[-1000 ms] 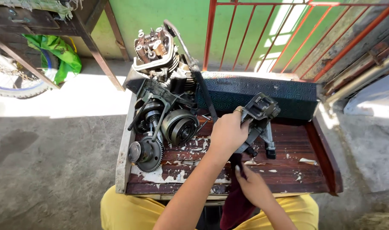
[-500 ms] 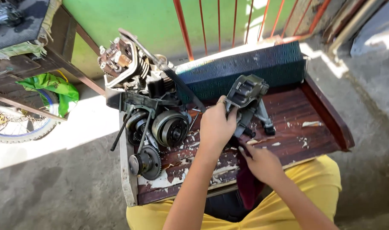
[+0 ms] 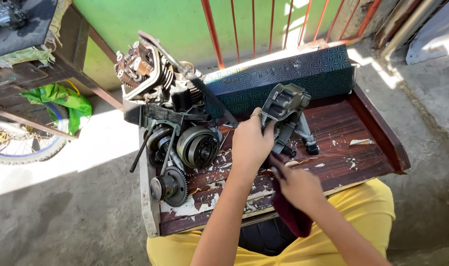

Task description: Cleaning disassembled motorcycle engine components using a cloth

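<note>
1. Step in hand: wiping a part. The left hand [image 3: 251,143] grips the grey metal cover [image 3: 283,106] at frame centre, tilted above the worn wooden table [image 3: 372,135].
2. The right hand [image 3: 295,184] is clenched on a dark red rag [image 3: 291,216], just below the cover.
3. Open tabletop lies right; the engine block [image 3: 177,133] crowds the left edge.

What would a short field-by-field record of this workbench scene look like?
Setting: worn wooden table outdoors, beside a green wall
Left hand: grips a dark grey metal engine cover, held upright on the table
Right hand: holds a dark red rag near the cover's lower edge
Beside them: opened engine with exposed gears, at the table's left end
Behind: dark patterned box
Clothing: yellow
</note>
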